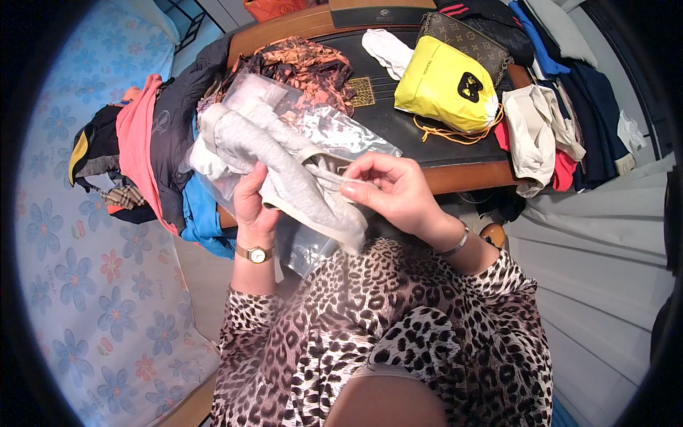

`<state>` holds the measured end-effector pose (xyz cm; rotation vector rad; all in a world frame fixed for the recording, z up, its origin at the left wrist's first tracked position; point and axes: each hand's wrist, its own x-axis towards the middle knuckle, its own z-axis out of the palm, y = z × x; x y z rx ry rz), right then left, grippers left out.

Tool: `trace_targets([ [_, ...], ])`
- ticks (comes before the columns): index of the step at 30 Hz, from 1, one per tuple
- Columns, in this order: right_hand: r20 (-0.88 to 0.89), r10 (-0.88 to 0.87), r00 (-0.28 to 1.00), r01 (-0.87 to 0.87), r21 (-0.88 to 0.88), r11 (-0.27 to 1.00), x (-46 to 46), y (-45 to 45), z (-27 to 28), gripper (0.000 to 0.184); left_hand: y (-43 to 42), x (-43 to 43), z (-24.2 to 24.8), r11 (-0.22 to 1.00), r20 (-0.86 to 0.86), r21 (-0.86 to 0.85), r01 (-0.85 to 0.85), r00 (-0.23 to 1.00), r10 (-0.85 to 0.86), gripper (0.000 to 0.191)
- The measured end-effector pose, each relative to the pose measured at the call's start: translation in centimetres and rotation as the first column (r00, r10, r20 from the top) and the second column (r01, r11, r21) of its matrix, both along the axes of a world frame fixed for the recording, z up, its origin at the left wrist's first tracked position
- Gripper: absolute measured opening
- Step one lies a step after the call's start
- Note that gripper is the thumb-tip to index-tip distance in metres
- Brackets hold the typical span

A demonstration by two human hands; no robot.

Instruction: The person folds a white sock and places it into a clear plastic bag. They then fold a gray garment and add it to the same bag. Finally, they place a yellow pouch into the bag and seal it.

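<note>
A light grey cloth garment (277,160) with pale trimmed edges hangs between my two hands, above my lap. My left hand (253,200) supports it from the left side, thumb up against the fabric. At the garment's right part, my right hand (392,189) pinches an edge between thumb and fingers. Under and behind the cloth lies a clear plastic bag (347,128), partly hidden by it; its lower part (304,245) shows below the garment. White fabric (211,160) bulges out to the left of the grey cloth.
A dark-topped wooden desk (453,179) spans the front. On it are an orange-black patterned cloth (304,64), a yellow drawstring bag (445,85), a brown monogram bag (475,40) and a white cloth (387,50). Clothes hang over the left edge, including a dark jacket (176,133); beige garments (531,128) lie right.
</note>
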<state>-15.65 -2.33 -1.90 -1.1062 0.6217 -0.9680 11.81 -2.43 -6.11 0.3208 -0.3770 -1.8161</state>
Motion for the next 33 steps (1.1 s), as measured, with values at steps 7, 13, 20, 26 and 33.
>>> trace_targets([
  [7, -0.193, 0.044, 0.980, -0.042, 0.012, 0.999, 0.0, -0.2, -0.2, 0.020, 0.2, -1.6, 0.4, 0.992, 0.235, -0.052, -0.119, 0.963, 0.128, 0.040],
  [13, 0.058, 0.163, 0.985, -0.172, 0.231, 0.958, -0.2, -0.3, 0.2, 0.021, 0.0, -1.8, 0.8, 0.977, 0.316, -0.156, -0.146, 0.929, 0.190, 0.042],
  [20, -0.027, -0.057, 0.998, 0.057, 0.013, 0.998, 0.1, 0.4, 0.5, 0.019, -0.6, -1.1, 0.5, 0.991, 0.156, -0.012, -0.136, 0.978, 0.136, 0.035],
  [26, -0.486, -0.152, 0.861, 0.044, -0.225, 0.973, -0.6, -0.7, -0.7, 0.020, -1.4, -0.3, 0.8, 0.994, -0.054, 0.104, -0.032, 0.998, 0.038, 0.032],
  [33, -0.414, 0.084, 0.906, -0.078, 0.031, 0.996, -2.1, -2.6, -2.0, 0.022, -1.8, 1.4, 1.2, 0.985, 0.044, 0.153, -0.078, 0.996, 0.072, 0.030],
])
